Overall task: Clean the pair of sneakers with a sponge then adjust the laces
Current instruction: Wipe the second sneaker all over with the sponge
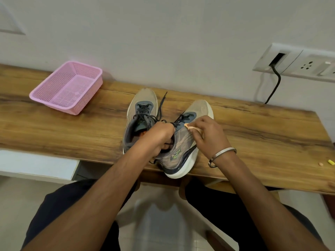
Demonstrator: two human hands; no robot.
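Observation:
Two grey-beige sneakers with dark laces and white soles stand side by side on the wooden table (pixel 54 127), toes toward the wall. My left hand (pixel 159 136) grips the collar of the right sneaker (pixel 181 151), with its fingers curled into the opening. My right hand (pixel 208 134) pinches a small pale orange sponge (pixel 192 128) and holds it against that sneaker's outer side near the laces. The left sneaker (pixel 141 113) sits untouched, its laces loose and one end trailing toward the wall. The right sneaker's heel overhangs the table's near edge.
A pink plastic mesh basket (pixel 54 95) sits empty at the table's back left. Two small bits, one orange (pixel 321 164) and one yellow (pixel 331 162), lie at the near right edge. A wall socket panel (pixel 297 64) with a black cable is at the right.

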